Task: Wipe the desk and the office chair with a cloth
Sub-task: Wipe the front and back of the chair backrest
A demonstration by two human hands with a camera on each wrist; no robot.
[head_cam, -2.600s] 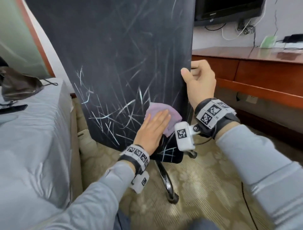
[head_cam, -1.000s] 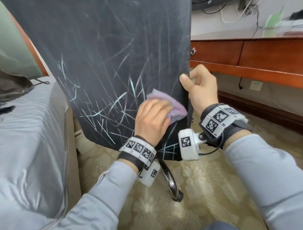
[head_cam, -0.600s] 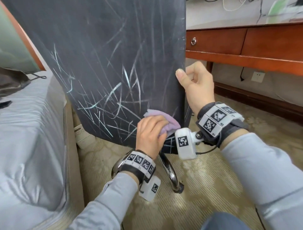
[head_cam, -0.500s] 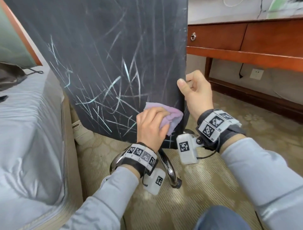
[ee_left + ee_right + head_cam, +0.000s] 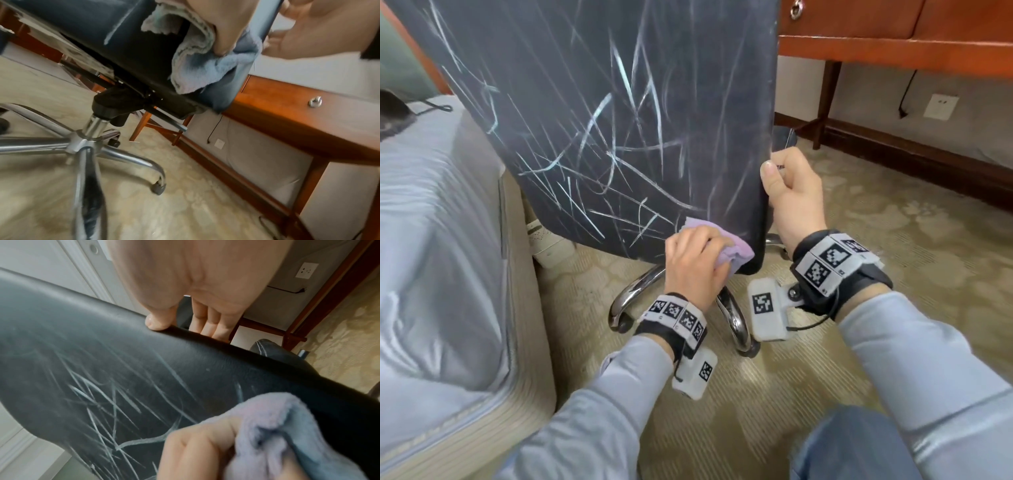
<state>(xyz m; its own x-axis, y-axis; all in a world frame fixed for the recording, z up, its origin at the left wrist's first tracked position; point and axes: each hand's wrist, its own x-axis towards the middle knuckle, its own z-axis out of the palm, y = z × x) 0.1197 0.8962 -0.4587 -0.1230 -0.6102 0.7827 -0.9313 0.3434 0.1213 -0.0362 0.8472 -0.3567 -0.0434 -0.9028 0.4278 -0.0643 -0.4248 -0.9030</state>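
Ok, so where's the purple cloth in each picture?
Head: cloth at lower centre, under the left hand.
Left wrist: top centre, bunched against the chair back.
Right wrist: bottom right.
Shared landmark: the wall socket.

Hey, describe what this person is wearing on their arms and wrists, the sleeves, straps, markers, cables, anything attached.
Both arms are in light grey long sleeves. Each wrist carries a black strap topped with white blocks printed with black square codes: left wrist band, right wrist band. A white boxy camera unit, also bearing a square code, hangs under each wrist. A thin black cable loops from the right unit to its strap. The hands are bare.
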